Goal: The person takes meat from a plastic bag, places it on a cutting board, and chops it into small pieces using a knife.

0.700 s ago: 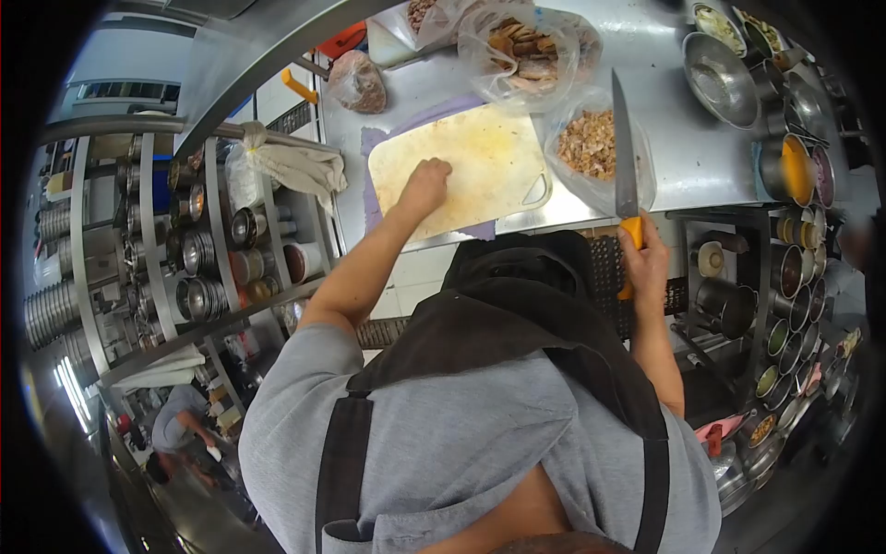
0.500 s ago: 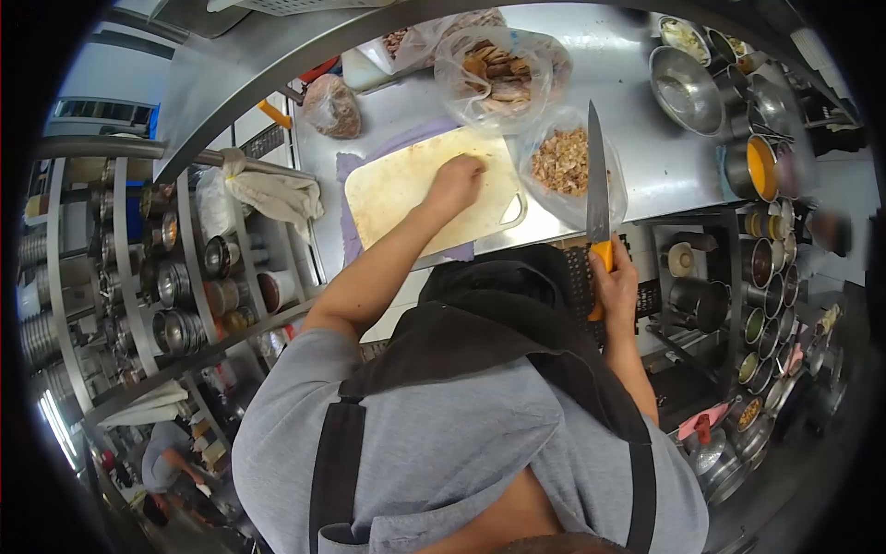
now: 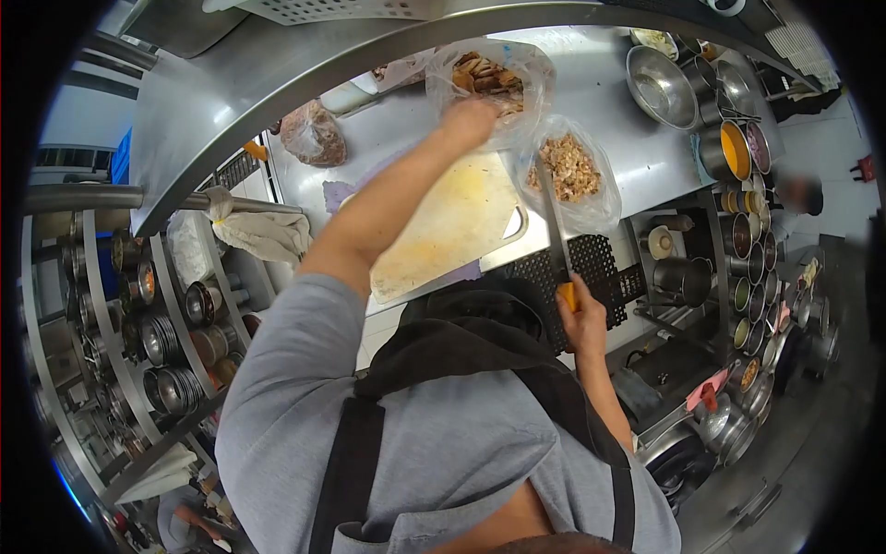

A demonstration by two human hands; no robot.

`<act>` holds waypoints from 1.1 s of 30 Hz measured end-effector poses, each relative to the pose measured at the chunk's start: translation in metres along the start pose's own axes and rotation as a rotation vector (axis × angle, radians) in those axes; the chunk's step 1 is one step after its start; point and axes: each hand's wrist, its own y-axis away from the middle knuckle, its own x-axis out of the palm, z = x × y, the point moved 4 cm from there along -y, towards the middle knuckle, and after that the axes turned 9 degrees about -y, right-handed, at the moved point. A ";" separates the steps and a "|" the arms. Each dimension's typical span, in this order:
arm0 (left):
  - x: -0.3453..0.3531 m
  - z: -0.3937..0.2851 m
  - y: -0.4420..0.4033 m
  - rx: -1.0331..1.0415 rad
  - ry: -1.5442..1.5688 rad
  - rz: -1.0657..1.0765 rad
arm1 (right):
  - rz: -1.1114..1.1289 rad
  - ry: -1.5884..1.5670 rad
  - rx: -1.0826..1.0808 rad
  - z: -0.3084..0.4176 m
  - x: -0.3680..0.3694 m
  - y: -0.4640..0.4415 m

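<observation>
My left hand (image 3: 472,122) reaches over the cutting board to the near side of a clear plastic bag (image 3: 538,78) of browned meat pieces (image 3: 484,76). Its fingertips are hidden among the meat and the plastic, so I cannot see whether they hold anything. In my right hand (image 3: 585,319), at the table's front edge, is a long knife (image 3: 556,231) with an orange handle, its blade pointing away from me. The blade passes over the near left part of a second clear bag (image 3: 604,208) holding chopped meat (image 3: 570,166). The pale cutting board (image 3: 443,226) bears small crumbs.
A purple cloth (image 3: 338,194) shows under the board. Farther left is a tied bag of meat (image 3: 312,134). A steel bowl (image 3: 662,86) and a container of orange contents (image 3: 736,150) stand right. A metal shelf edge (image 3: 369,69) arches overhead; racks of pots flank both sides.
My left hand has moved from the board away from me to the bag of meat pieces. The knife has come lower and tilted, its tip now to the left over the chopped-meat bag.
</observation>
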 end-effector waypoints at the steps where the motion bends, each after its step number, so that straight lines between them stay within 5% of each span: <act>1: -0.008 0.010 0.009 -0.026 -0.113 0.122 | 0.055 0.024 -0.018 0.006 0.010 0.001; 2: -0.016 0.021 0.014 -0.054 -0.225 0.242 | 0.052 0.048 -0.095 0.000 0.025 0.003; 10: -0.045 0.041 0.025 -0.155 -0.170 0.184 | 0.175 0.153 -0.081 -0.005 0.067 -0.001; 16: -0.043 0.028 -0.050 -0.060 0.159 -0.008 | 0.200 0.185 -0.010 0.001 0.068 -0.003; 18: -0.040 0.034 -0.081 -0.039 0.143 0.076 | 0.222 0.187 0.018 0.006 0.067 -0.003; 20: -0.057 0.039 -0.100 0.018 0.055 -0.186 | 0.201 0.173 0.009 0.009 0.064 -0.005; 27: -0.055 0.027 -0.135 0.061 -0.214 0.264 | 0.258 0.140 0.019 0.008 0.045 -0.014; 33: -0.016 0.007 -0.118 0.024 -0.176 0.306 | 0.316 0.101 -0.028 -0.012 0.046 -0.028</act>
